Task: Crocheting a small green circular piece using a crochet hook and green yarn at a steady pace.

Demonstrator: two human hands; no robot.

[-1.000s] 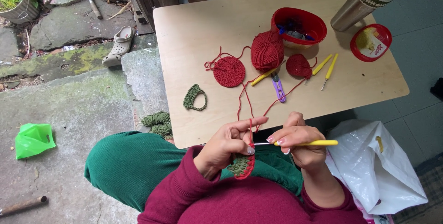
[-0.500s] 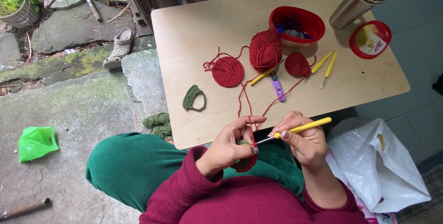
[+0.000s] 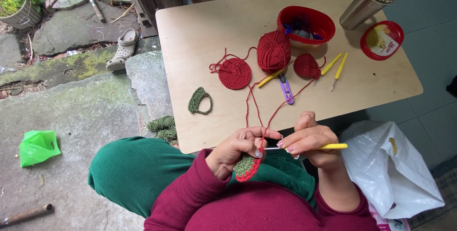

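Left hand: our left hand pinched the small crochet piece, green in the middle with a red edge, between thumb and fingers so the working edge faced the hook; grip closed on it.
Right hand: our right hand held the yellow-handled crochet hook near level, its thin metal tip aimed at the piece; grip closed around the handle, pencil-fashion.
Where the work sat: just off the near edge of the surface, above our lap in green trousers.
Yarn line: a red strand ran from our fingers up across the surface toward the red yarn ball, left free to unwind, we judged.
Finished bits: a flat red crocheted disc, tight and ribbed, and a smaller domed red piece lay beside the ball; a green looped piece sat apart to the left.
Spare tools: yellow hooks and a purple clip-like tool lay within reach.
Containers: a glossy red plastic bowl, a round red-rimmed tub, a steel flask.
Below: green yarn on stone, a white plastic bag at our right.
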